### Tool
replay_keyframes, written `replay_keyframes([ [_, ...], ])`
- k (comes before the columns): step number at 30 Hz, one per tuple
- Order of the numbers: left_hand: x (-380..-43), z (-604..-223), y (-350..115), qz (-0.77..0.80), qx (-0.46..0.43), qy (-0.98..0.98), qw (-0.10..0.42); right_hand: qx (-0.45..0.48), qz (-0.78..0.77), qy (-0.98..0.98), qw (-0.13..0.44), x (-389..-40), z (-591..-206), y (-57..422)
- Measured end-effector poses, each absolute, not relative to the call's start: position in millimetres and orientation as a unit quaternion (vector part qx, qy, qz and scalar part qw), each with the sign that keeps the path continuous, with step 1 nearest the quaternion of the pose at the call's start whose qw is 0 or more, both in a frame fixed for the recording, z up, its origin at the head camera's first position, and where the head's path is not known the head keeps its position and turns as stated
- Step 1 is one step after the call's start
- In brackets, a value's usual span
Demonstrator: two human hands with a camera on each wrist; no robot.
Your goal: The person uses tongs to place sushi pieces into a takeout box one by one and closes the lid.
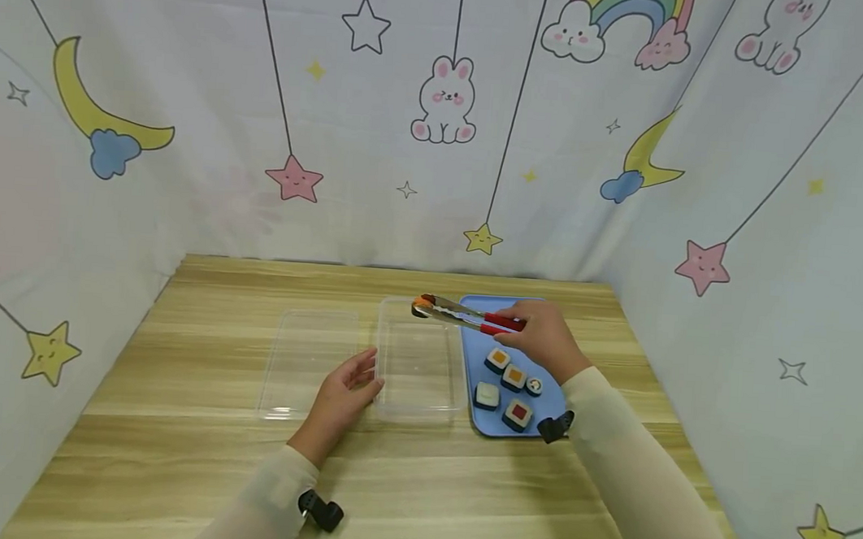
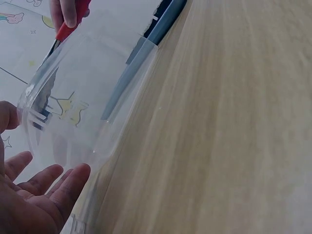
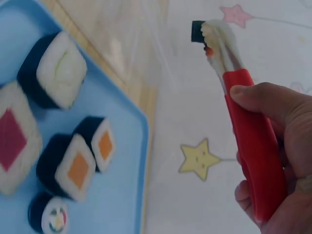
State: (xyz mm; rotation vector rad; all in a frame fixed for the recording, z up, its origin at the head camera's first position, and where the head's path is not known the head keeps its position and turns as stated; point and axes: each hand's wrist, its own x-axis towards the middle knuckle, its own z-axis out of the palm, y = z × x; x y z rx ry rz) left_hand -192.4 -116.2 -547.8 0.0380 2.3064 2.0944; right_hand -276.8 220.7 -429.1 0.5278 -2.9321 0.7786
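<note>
My right hand (image 1: 545,336) grips the red handles of metal tongs (image 3: 253,141). A small sushi piece (image 1: 421,306) with orange on it and a dark wrap sits between the tongs' tips, raised over the far part of a clear plastic container (image 1: 422,375). With fingers spread and loosely bent, my left hand (image 1: 340,395) touches the container's left wall. On the blue tray (image 1: 489,425) at the right lie several sushi pieces: two orange-centred ones (image 3: 78,168), a red-centred one (image 1: 518,415), a pale-topped one (image 1: 487,395) and a small round roll (image 1: 533,386).
A clear plastic lid (image 1: 309,361) lies flat on the wooden table (image 1: 405,488), left of the container and partly behind the left hand. White patterned cloth (image 1: 376,218) hangs at the back and both sides of the table.
</note>
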Motion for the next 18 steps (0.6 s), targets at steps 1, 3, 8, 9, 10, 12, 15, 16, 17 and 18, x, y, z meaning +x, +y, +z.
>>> replay_keyframes([
  [1,-192.7,-548.6,-115.8,0.671,0.011,0.741,0.013,0.176,0.251,-0.951,0.027,-278.4,-430.8,216.2],
  [3,-193.5,-549.9,-115.3,0.671,0.009,0.741,0.016,0.181,0.25,-0.951,0.019,-281.6,-434.4,207.5],
  [8,-195.0,-550.7,-115.4,0.67,0.008,0.742,0.021,0.177,0.248,-0.952,-0.008,-289.3,-444.8,191.0],
  [9,-194.9,-550.1,-115.3,0.669,0.008,0.742,0.021,0.175,0.247,-0.953,-0.011,-290.4,-446.6,188.4],
  [10,-194.9,-549.6,-115.3,0.669,0.008,0.743,0.021,0.175,0.244,-0.954,-0.012,-291.4,-448.3,186.1],
  [12,-194.8,-549.2,-115.2,0.667,0.008,0.745,0.02,0.177,0.237,-0.955,-0.013,-293.1,-451.3,182.0],
  [15,-193.9,-548.5,-114.8,0.667,0.008,0.745,0.019,0.183,0.229,-0.956,-0.016,-294.9,-453.5,176.5],
  [16,-194.0,-548.9,-114.7,0.667,0.007,0.745,0.018,0.184,0.227,-0.956,-0.018,-295.3,-453.8,174.7],
  [17,-194.1,-549.4,-114.6,0.666,0.007,0.746,0.018,0.185,0.226,-0.956,-0.019,-295.7,-454.0,173.0],
  [18,-194.2,-549.9,-114.5,0.666,0.006,0.745,0.017,0.185,0.224,-0.957,-0.022,-296.0,-454.2,171.4],
])
